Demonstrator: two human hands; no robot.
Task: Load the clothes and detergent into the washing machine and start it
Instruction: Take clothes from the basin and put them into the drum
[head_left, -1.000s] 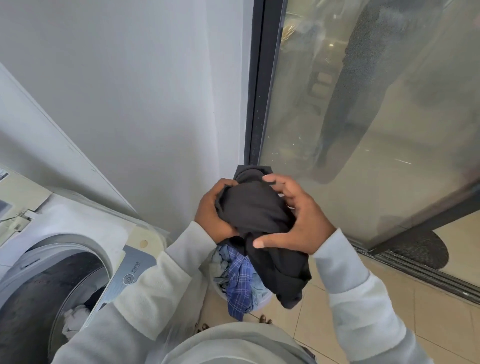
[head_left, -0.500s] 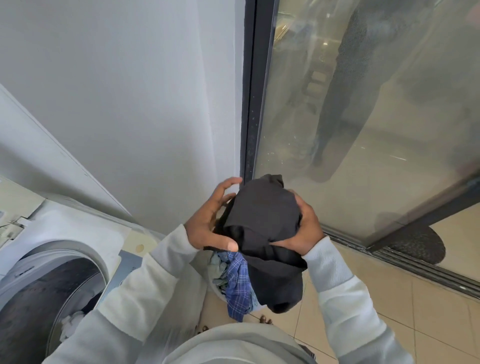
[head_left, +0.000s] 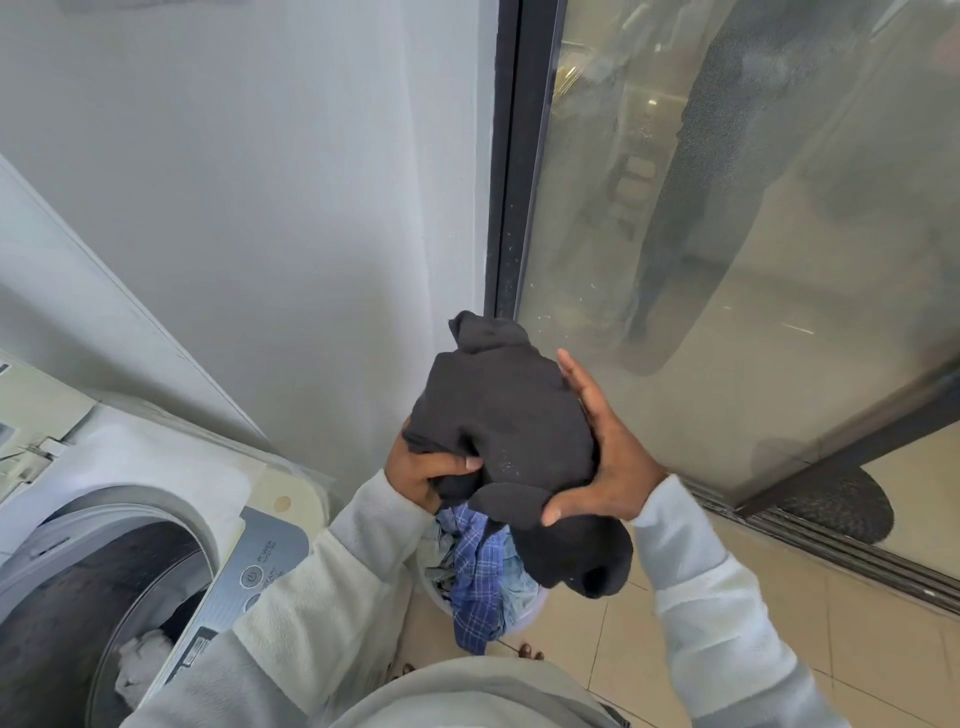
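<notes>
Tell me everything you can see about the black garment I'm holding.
The black garment is a plain, soft-looking dark cloth, bunched into a lump. A small fold pokes up at its top and a rounded end droops below. The left hand grips its lower left side, thumb on top. The right hand cups its right side, thumb underneath. It is held in the air over the laundry basket, right of the washing machine.
</notes>
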